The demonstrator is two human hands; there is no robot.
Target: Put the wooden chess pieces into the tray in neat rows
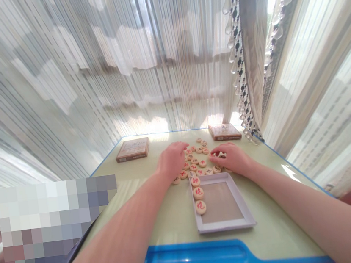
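Observation:
Round wooden xiangqi pieces with red or dark characters lie loosely spread on the pale green table. My left hand rests at their left side, fingers stretched forward over them and partly hidden behind the hand. On the right side, my right hand has its thumb and forefinger brought together around a small piece that is mostly covered. A dark-lettered piece shows under that hand. Nearer to me stands a shallow white box tray. Along its left wall, three red-lettered pieces sit in a column.
Two flat brown boxes lie at the back: a left box and a right box. The table has a blue rim. Sheer curtains hang behind. A blurred-out patch covers the lower left.

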